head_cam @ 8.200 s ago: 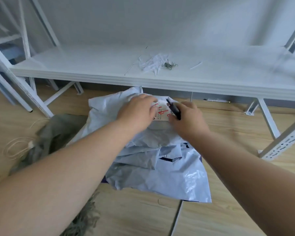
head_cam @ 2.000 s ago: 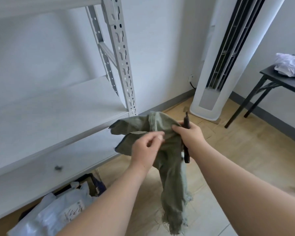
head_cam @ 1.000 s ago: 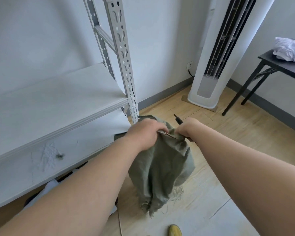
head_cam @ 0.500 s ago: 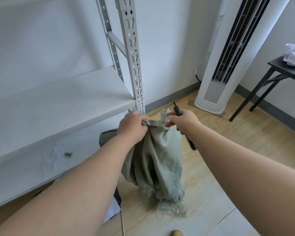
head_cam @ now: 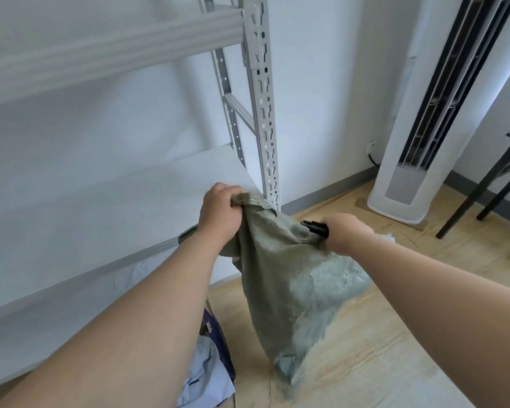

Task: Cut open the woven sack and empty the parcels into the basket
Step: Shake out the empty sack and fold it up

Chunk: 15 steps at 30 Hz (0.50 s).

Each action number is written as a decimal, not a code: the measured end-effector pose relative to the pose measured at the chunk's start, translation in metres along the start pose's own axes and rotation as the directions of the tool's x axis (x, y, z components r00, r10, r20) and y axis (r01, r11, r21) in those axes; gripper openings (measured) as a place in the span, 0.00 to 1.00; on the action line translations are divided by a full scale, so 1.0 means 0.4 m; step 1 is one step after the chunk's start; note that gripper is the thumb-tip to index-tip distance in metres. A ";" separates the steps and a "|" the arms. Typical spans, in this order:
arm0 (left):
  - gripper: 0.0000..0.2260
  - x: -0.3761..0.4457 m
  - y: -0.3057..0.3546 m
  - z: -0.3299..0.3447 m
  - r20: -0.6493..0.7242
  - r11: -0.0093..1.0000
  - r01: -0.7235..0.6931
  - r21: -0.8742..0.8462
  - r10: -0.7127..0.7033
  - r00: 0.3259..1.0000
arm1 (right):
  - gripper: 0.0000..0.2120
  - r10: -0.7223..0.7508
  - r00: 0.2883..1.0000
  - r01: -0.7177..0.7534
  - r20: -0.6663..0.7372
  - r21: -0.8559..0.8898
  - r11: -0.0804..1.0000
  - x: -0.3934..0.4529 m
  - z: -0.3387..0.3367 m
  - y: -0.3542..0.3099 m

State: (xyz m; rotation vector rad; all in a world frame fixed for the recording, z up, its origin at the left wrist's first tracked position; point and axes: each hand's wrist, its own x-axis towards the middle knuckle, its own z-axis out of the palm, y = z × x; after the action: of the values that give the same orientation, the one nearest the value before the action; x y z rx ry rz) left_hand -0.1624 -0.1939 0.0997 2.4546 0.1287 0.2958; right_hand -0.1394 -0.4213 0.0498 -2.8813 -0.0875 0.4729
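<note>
Sack [head_cam: 289,278] hangs gripped by left hand [head_cam: 218,213]; right hand [head_cam: 343,231] apparently clutches sack and cutter [head_cam: 315,226].

No text, label, brand, number or sign can be read anywhere in this view. The grey-green woven plastic sack [head_cam: 280,278] carries no print on the side that shows. The pale blue plastic parcels [head_cam: 209,375] at the bottom edge show no legible label. The dark blue bag edge [head_cam: 215,328] beside them bears some small pale marks, but they are too blurred to read as letters. The white standing air conditioner [head_cam: 424,136] shows no brand name.
</note>
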 end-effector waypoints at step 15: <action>0.17 0.006 0.005 0.031 -0.015 0.936 0.315 0.156 -0.317 0.948 | 0.06 0.348 0.891 -0.266 -0.290 0.288 0.920 -0.050 -0.118 0.060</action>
State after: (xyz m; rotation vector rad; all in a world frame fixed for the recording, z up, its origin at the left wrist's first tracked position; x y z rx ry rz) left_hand -0.1568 -0.2025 0.0919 2.5382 0.5557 0.1347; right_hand -0.1424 -0.4562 0.0941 -2.6908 0.4612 0.0265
